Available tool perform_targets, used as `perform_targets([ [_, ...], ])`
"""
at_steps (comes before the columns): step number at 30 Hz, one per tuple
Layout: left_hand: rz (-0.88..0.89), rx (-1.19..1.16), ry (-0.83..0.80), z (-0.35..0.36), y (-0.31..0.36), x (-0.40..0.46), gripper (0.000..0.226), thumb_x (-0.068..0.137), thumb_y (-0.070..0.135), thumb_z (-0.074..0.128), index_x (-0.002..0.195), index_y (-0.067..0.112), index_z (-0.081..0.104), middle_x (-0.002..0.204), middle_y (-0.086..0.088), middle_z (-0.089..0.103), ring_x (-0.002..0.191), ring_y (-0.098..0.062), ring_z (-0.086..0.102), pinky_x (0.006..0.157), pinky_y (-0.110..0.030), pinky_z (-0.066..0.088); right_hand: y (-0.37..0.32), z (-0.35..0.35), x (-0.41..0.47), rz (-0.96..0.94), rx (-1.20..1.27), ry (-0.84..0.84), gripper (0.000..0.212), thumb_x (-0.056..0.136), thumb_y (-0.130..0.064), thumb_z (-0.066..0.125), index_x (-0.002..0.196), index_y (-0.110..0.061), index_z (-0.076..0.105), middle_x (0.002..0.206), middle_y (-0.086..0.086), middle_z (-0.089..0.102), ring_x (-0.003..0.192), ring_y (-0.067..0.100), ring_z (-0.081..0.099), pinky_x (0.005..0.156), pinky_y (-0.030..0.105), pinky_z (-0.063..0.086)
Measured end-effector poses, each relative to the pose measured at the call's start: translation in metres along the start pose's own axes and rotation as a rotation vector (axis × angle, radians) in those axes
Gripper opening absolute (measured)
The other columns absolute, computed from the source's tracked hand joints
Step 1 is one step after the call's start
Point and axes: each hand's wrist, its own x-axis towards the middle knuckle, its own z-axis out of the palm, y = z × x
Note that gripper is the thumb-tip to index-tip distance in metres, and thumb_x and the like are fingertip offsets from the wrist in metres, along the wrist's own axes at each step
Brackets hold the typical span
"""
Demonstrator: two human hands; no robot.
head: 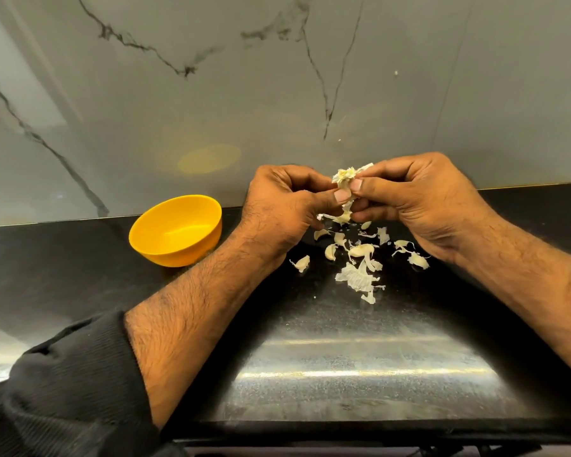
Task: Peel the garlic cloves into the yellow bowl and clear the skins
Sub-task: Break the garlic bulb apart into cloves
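Can't really tell what's in the garlic piece since both sets of fingers cover most of it. Right forearm runs off the frame's right edge, black sleeve is cut off bottom-left, and the table near edge is blurry.

Both forearms enter from the bottom of the frame and converge toward the upper middle, where the hands meet, knuckles outward and thumbs facing each other. The left hand has its fingers curled inward, thumb tip pressed forward in a pinch. The right hand mirrors it, fingers bent, thumb opposed. A black sleeve is pushed up the left forearm at lower left; the right forearm is bare.
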Motion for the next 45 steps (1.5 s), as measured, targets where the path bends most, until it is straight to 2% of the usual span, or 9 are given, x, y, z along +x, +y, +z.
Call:
perform_targets([
  [8, 0.079, 0.046, 0.063, 0.003, -0.002, -0.003, 0.013, 0.083, 0.012, 0.089, 0.091, 0.006, 0.081, 0.081, -0.006, 0.081, 0.074, -0.022, 0.079, 0.055, -0.027, 0.057, 0.003, 0.008, -0.004, -0.082, -0.142, 0.115, 0.012, 0.090, -0.012, 0.079, 0.102, -0.008, 0.082, 0.088, 0.011, 0.080, 0.082, 0.030, 0.080, 0.077, 0.047, 0.067],
  [14, 0.129, 0.085, 0.064, 0.002, -0.001, -0.002, 0.015, 0.086, 0.017, 0.088, 0.094, 0.007, 0.081, 0.084, -0.004, 0.081, 0.078, -0.022, 0.080, 0.061, -0.028, 0.059, 0.000, 0.008, -0.005, -0.182, -0.282, 0.174, 0.012, 0.088, -0.025, 0.083, 0.097, -0.017, 0.083, 0.083, 0.001, 0.080, 0.074, 0.021, 0.080, 0.073, 0.043, 0.067],
  [18, 0.099, 0.019, -0.029, -0.002, -0.001, 0.002, 0.015, 0.091, 0.014, 0.083, 0.103, 0.007, 0.077, 0.096, -0.010, 0.080, 0.083, -0.023, 0.078, 0.060, -0.028, 0.059, -0.003, 0.003, -0.001, -0.156, -0.202, 0.113, 0.017, 0.086, -0.021, 0.083, 0.099, -0.011, 0.080, 0.083, 0.007, 0.080, 0.076, 0.026, 0.079, 0.065, 0.033, 0.065],
  [21, 0.106, -0.002, -0.118, -0.004, -0.001, 0.004, 0.027, 0.093, 0.014, 0.080, 0.120, 0.011, 0.076, 0.108, -0.009, 0.079, 0.091, -0.028, 0.077, 0.064, -0.033, 0.061, -0.004, -0.002, 0.002, -0.104, -0.092, 0.052, 0.017, 0.086, -0.014, 0.078, 0.101, -0.006, 0.078, 0.086, 0.013, 0.079, 0.079, 0.031, 0.078, 0.066, 0.033, 0.065],
  [23, 0.119, 0.004, -0.119, -0.004, -0.002, 0.005, 0.027, 0.093, 0.012, 0.080, 0.120, 0.010, 0.077, 0.106, -0.009, 0.080, 0.093, -0.033, 0.078, 0.067, -0.040, 0.064, -0.002, -0.003, 0.003, -0.099, -0.083, 0.012, 0.018, 0.088, -0.011, 0.074, 0.105, -0.005, 0.077, 0.089, 0.014, 0.079, 0.080, 0.028, 0.077, 0.071, 0.035, 0.066],
  [25, 0.109, -0.027, -0.096, -0.005, -0.003, 0.006, 0.025, 0.091, 0.009, 0.081, 0.116, 0.006, 0.078, 0.102, -0.010, 0.081, 0.087, -0.032, 0.079, 0.066, -0.039, 0.064, -0.002, -0.004, 0.003, -0.101, -0.089, -0.034, 0.020, 0.091, -0.007, 0.072, 0.110, -0.007, 0.077, 0.095, 0.013, 0.079, 0.082, 0.022, 0.075, 0.074, 0.033, 0.066],
  [29, 0.070, -0.042, -0.090, -0.008, -0.001, 0.007, 0.024, 0.088, 0.012, 0.084, 0.110, 0.004, 0.078, 0.094, -0.012, 0.081, 0.076, -0.027, 0.078, 0.061, -0.033, 0.062, -0.003, -0.003, 0.002, -0.138, -0.209, -0.058, 0.032, 0.078, -0.025, 0.083, 0.107, -0.013, 0.079, 0.094, 0.009, 0.079, 0.075, 0.018, 0.073, 0.066, 0.030, 0.064],
  [34, 0.079, -0.052, -0.111, -0.007, 0.001, 0.005, 0.028, 0.086, 0.012, 0.085, 0.111, 0.002, 0.076, 0.099, -0.013, 0.080, 0.079, -0.027, 0.077, 0.057, -0.029, 0.060, -0.003, -0.005, 0.001, -0.151, -0.227, -0.065, 0.037, 0.076, -0.032, 0.081, 0.107, -0.011, 0.076, 0.092, 0.010, 0.077, 0.071, 0.026, 0.073, 0.053, 0.031, 0.059],
  [45, 0.042, -0.042, -0.131, -0.007, 0.002, 0.001, 0.027, 0.090, 0.011, 0.082, 0.113, -0.001, 0.075, 0.095, -0.014, 0.081, 0.077, -0.026, 0.077, 0.058, -0.028, 0.060, -0.002, -0.004, 0.000, -0.154, -0.292, -0.065, 0.035, 0.076, -0.038, 0.079, 0.097, -0.011, 0.074, 0.080, 0.008, 0.075, 0.064, 0.029, 0.072, 0.060, 0.044, 0.061],
])
